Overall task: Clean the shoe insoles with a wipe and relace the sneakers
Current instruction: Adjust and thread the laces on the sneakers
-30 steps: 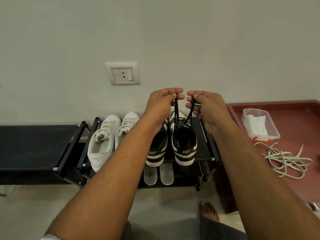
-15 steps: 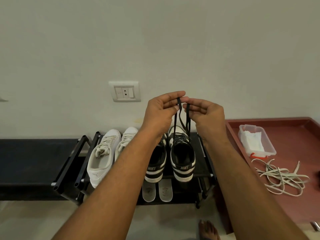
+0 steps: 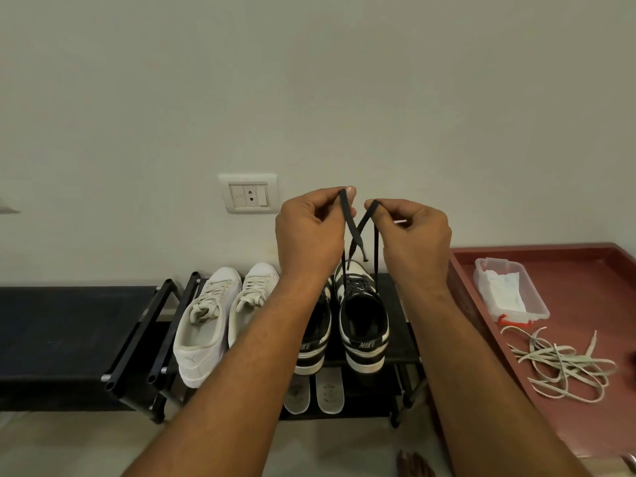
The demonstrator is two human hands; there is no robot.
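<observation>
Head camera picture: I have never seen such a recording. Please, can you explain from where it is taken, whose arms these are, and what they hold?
There is no machine here. A person wears a camera on the head, so the picture looks forward and down along that person's own arms. The left hand and the right hand each pinch one end of a black shoelace. The two ends cross above a black-and-white Nike sneaker that stands on a black shoe rack. A second Nike sneaker and a pair of white sneakers stand beside it, and two pale insoles lie on the shelf below. On the red surface at the right are a clear plastic box, probably holding wipes, and loose pale laces.
</observation>
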